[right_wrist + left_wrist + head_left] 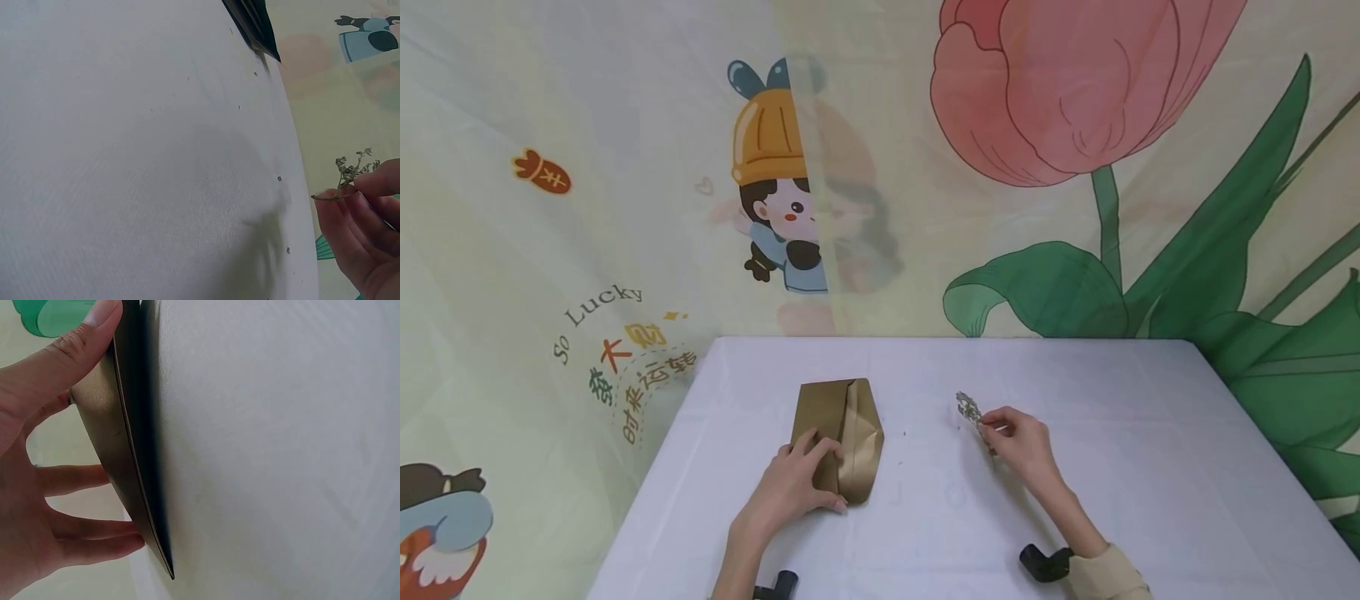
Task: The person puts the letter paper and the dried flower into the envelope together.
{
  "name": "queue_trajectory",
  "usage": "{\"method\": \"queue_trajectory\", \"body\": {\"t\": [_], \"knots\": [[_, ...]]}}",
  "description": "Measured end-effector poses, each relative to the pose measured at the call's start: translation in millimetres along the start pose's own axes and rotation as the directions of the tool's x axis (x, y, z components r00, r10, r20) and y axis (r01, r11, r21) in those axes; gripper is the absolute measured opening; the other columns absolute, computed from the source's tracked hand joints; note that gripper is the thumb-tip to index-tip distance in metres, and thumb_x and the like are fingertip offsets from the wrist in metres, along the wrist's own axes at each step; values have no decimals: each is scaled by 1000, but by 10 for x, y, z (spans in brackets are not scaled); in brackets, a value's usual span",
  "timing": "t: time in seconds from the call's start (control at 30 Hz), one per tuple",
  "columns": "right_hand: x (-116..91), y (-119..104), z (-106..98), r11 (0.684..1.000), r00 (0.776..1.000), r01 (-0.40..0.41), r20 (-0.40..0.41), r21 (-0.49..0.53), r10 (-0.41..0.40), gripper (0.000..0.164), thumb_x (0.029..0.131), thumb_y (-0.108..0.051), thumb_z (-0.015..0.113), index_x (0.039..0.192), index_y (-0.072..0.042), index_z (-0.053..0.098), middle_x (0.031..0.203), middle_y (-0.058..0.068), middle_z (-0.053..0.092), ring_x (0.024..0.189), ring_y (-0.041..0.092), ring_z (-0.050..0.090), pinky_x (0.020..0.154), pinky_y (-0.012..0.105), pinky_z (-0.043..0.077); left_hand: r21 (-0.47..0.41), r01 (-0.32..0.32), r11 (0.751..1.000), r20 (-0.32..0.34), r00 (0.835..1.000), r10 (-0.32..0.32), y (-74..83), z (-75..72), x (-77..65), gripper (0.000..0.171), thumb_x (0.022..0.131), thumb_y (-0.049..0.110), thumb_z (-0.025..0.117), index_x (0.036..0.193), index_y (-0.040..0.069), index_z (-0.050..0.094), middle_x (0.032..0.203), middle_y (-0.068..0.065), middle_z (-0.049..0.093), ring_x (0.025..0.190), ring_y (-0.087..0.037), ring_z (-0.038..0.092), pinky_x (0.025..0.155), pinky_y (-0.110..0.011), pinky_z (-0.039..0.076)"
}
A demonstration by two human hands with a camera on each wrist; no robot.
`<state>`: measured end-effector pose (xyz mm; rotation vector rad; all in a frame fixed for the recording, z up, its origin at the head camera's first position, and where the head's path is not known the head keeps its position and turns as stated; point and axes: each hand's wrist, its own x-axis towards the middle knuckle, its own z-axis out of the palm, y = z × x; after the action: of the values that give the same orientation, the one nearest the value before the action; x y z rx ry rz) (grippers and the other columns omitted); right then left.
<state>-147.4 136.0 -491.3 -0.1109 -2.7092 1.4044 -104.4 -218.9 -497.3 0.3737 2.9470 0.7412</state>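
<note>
A gold paper envelope (820, 408) lies on the white table with its flap (861, 458) folded out to the right. My left hand (797, 483) grips it, thumb at the near edge and fingers bent on its upper face. In the left wrist view the envelope (103, 415) is seen edge-on, with a dark gap along its side. To the right, my right hand (1022, 446) pinches a small dried flower sprig (967, 407) between thumb and fingers above the table. The sprig's (356, 169) tiny heads and thin stem show in the right wrist view.
Tiny dark crumbs (279, 179) are scattered on the white table (1112, 433). Behind it hangs a printed cloth (887, 250) with a tulip and cartoon figures. Black wrist-camera mounts (1045, 563) sit near both wrists.
</note>
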Motion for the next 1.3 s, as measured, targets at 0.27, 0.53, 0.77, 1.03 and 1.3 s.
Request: {"method": "queue_trajectory", "body": {"t": [0.27,0.53,0.77,1.03,1.3], "knots": [[-6,-66,95,999,999,-20,42,36,19,12,89,-2,74,100,0,73,90,12,74,66,15,67,58,27,58,-14,17,1000,14,1000,-17,3,-1,2,70,63,50,92,122,31,59,155,-25,43,123,-60,50,89,-73,47],[-12,-145,222,998,997,-24,73,55,20,11,89,-2,74,100,-1,73,89,10,74,66,15,66,56,26,57,-6,16,1000,12,1000,-16,-13,15,6,71,62,50,92,122,31,59,155,-26,43,123,-60,51,89,-73,48],[-12,-166,301,998,996,-26,86,62,21,10,89,-1,74,99,-2,73,86,8,73,66,14,66,57,27,57,-11,10,1000,2,1000,-10,-21,19,12,71,63,50,92,122,32,59,155,-26,43,123,-60,51,89,-73,48],[-42,-205,355,991,993,-23,115,130,8,9,89,2,73,98,1,72,84,10,73,66,17,69,57,31,60,-5,6,1000,1,1000,-6,-9,15,17,70,63,50,92,122,33,59,155,-25,44,123,-59,52,90,-72,48],[-58,-232,398,986,990,-12,138,166,-12,8,90,2,73,97,1,72,84,10,74,67,18,71,56,31,60,-9,-1,1000,-5,1000,1,-8,-6,5,69,62,50,92,120,32,58,154,-25,45,121,-59,52,89,-72,48]]}}
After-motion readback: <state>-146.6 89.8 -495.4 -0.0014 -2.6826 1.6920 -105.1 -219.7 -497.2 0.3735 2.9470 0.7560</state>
